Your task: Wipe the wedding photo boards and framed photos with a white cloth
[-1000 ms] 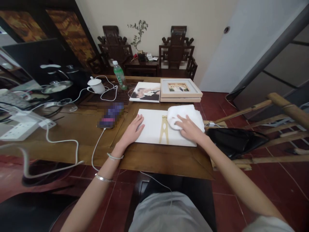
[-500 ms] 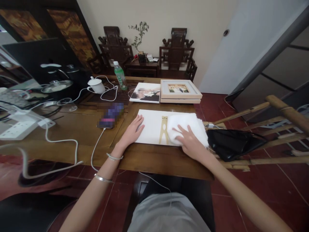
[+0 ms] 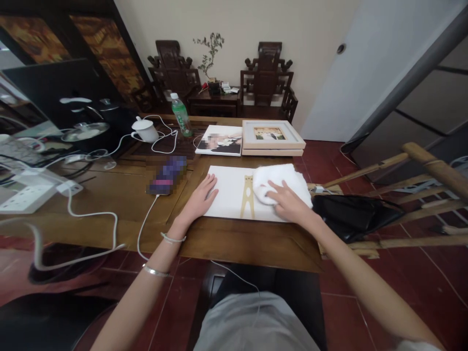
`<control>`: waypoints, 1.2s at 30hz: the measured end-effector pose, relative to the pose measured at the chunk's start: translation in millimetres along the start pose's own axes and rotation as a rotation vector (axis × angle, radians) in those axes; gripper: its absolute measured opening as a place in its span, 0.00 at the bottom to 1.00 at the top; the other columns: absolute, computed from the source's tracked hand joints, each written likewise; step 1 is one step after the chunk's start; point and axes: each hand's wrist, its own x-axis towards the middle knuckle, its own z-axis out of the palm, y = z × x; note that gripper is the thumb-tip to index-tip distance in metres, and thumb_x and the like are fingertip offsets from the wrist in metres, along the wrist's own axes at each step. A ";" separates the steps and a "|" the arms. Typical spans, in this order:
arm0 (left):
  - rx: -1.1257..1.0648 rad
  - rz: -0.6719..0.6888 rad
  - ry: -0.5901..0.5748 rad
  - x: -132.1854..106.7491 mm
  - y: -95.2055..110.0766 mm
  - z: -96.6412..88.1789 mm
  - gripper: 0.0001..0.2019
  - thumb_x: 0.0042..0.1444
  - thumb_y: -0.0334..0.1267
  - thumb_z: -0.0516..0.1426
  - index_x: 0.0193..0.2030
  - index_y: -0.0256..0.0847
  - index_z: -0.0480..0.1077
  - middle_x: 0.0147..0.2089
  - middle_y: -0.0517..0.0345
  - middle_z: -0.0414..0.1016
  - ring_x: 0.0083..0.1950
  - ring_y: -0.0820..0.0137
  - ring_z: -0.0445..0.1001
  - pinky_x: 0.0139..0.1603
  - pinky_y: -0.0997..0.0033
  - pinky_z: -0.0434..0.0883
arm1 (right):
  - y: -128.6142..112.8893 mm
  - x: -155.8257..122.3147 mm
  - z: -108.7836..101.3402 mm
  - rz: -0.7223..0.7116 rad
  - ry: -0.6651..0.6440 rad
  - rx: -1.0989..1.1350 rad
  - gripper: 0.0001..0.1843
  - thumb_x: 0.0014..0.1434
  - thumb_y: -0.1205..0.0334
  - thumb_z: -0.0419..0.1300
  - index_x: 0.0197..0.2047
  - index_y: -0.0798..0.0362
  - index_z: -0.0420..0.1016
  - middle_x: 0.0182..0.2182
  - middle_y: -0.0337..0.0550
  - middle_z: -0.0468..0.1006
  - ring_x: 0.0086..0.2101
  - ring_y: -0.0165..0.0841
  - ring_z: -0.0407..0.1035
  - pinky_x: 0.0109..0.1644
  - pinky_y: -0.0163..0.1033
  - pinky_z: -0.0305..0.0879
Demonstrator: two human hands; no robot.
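A flat white rectangular panel (image 3: pixel 228 195) lies near the front edge of the wooden table. On its middle is a tan A-shaped piece (image 3: pixel 248 196) with holes in it. My left hand (image 3: pixel 200 196) rests flat along the panel's left edge, fingers stretched out and holding nothing. Over the right part of the panel lies a bunched white towel (image 3: pixel 283 178). My right hand (image 3: pixel 290 202) presses on this towel, its index finger extended and the other fingers partly sunk into the folds. The towel hides the panel's right end.
Behind the panel lie a photo panel (image 3: pixel 219 140) and stacked picture frames (image 3: pixel 274 146). A green bottle (image 3: pixel 181 114), a white lidded cup (image 3: pixel 145 129) and a blurred phone (image 3: pixel 167 176) on a cable stand to the left. A black bag (image 3: pixel 354 214) sits at right.
My right hand and the white towel have shifted slightly away from me and to the left, and the towel has bunched differently. My left hand stays on the panel's edge.
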 end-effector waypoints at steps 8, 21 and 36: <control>-0.017 0.000 -0.006 0.0 0.3 -1.0 0.27 0.65 0.47 0.45 0.65 0.32 0.61 0.70 0.43 0.55 0.73 0.60 0.49 0.71 0.54 0.51 | 36.3 51.3 1.1 0.054 0.053 -0.045 0.30 0.50 0.81 0.46 0.55 0.59 0.68 0.57 0.59 0.70 0.66 0.46 0.49 0.65 0.64 0.45; -0.010 0.003 0.005 0.2 0.8 0.2 0.28 0.65 0.49 0.45 0.64 0.31 0.62 0.70 0.42 0.56 0.72 0.60 0.50 0.71 0.55 0.51 | -49.1 -58.9 3.7 -0.106 0.002 -0.015 0.27 0.45 0.84 0.47 0.43 0.55 0.74 0.65 0.53 0.61 0.67 0.51 0.45 0.65 0.72 0.43; -0.004 -0.007 -0.008 -0.2 2.0 -1.5 0.26 0.65 0.48 0.46 0.65 0.36 0.61 0.70 0.47 0.56 0.72 0.60 0.50 0.71 0.54 0.51 | 21.5 33.6 -7.4 0.024 0.039 -0.030 0.29 0.48 0.79 0.47 0.51 0.57 0.72 0.58 0.56 0.71 0.61 0.47 0.59 0.64 0.59 0.51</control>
